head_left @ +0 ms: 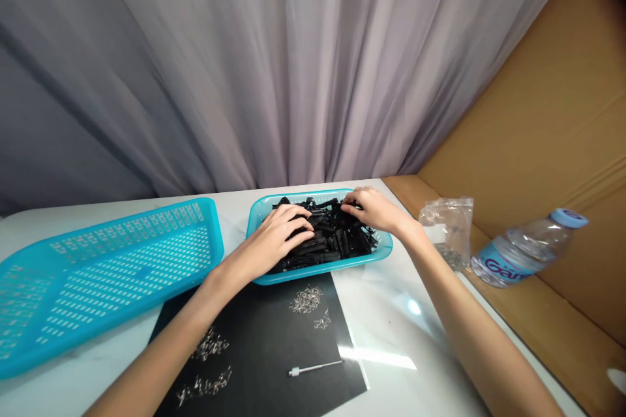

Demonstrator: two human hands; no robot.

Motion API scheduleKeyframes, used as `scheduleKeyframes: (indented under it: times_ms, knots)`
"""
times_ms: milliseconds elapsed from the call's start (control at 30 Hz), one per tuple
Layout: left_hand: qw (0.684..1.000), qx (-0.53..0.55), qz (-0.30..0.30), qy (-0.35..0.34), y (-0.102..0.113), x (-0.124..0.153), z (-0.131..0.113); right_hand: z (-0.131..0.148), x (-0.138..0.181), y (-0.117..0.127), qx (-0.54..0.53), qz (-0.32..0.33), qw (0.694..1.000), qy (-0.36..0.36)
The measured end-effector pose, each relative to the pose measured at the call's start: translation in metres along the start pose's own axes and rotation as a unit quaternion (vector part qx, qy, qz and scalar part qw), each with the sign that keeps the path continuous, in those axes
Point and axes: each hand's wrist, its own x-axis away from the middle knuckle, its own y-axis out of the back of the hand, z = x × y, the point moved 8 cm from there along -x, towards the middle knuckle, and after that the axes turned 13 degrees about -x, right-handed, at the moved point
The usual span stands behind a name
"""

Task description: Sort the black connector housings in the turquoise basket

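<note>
A small turquoise basket (pixel 323 268) sits at the far middle of the white table, heaped with several black plastic pieces (pixel 332 238). My left hand (pixel 281 234) lies palm down on the left of the heap, fingers curled onto the pieces. My right hand (pixel 374 208) reaches over the right back corner, its fingertips pinched into the black pieces; what they grip is hidden among them. In front of the basket lies a black mat (pixel 274 345) with small piles of tiny metal springs (pixel 306 300) and a thin metal pin tool (pixel 315 368).
A large turquoise perforated tray (pixel 112 267) lies tilted at the left. A clear plastic bag (pixel 447 225) of small metal parts and a water bottle (pixel 525 247) lie at the right by a cardboard wall (pixel 552 124). A grey curtain hangs behind.
</note>
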Motion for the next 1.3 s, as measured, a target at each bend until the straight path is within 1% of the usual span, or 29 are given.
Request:
scheduleKeyframes:
  times_ms: [67, 100, 200, 267, 433, 567, 667, 800, 933, 1067, 1133, 1200, 1300]
  knots:
    - [1.0, -0.003, -0.015, -0.006, 0.001, -0.002, 0.004, 0.009, 0.004, 0.007, -0.038, 0.007, 0.999, 0.038]
    - [1.0, -0.003, -0.02, -0.008, 0.002, -0.002, 0.007, 0.015, 0.006, 0.007, -0.065, 0.026, 0.996, 0.057]
    - [1.0, 0.003, -0.029, -0.005, 0.003, -0.004, 0.012, 0.035, 0.011, -0.006, -0.126, 0.121, 0.981, 0.083]
    - [1.0, 0.0, -0.029, 0.0, 0.003, -0.003, 0.013, 0.043, 0.011, -0.018, -0.13, 0.153, 0.977, 0.078]
    - [0.999, -0.036, -0.031, -0.004, 0.004, -0.001, 0.009, 0.045, 0.005, -0.034, -0.14, 0.16, 0.974, 0.083]
    - [0.999, -0.021, -0.04, -0.019, 0.006, -0.001, 0.006, 0.037, 0.006, -0.031, -0.212, 0.179, 0.958, 0.073]
    - [0.999, 0.004, -0.037, -0.022, 0.005, -0.002, 0.009, 0.029, 0.008, -0.018, -0.255, 0.162, 0.952, 0.052]
    - [0.999, 0.022, -0.035, -0.023, 0.003, -0.002, 0.013, 0.019, 0.007, -0.005, -0.259, 0.128, 0.957, 0.032]
    - [0.999, 0.017, -0.03, -0.023, 0.003, -0.001, 0.011, 0.013, 0.005, 0.0, -0.255, 0.086, 0.963, 0.013]
    - [0.999, 0.012, -0.033, -0.02, 0.005, -0.002, 0.007, 0.011, 0.002, -0.001, -0.249, 0.066, 0.966, 0.01]
    - [0.999, 0.008, -0.044, -0.019, 0.013, -0.003, 0.003, 0.009, 0.001, -0.003, -0.227, 0.056, 0.972, 0.001]
    - [0.998, 0.008, -0.062, -0.014, 0.027, -0.001, -0.005, 0.007, 0.001, -0.001, -0.19, 0.033, 0.981, 0.002]
    - [0.997, 0.019, -0.077, 0.016, 0.055, 0.016, -0.018, 0.016, 0.005, 0.01, -0.139, -0.012, 0.989, 0.038]
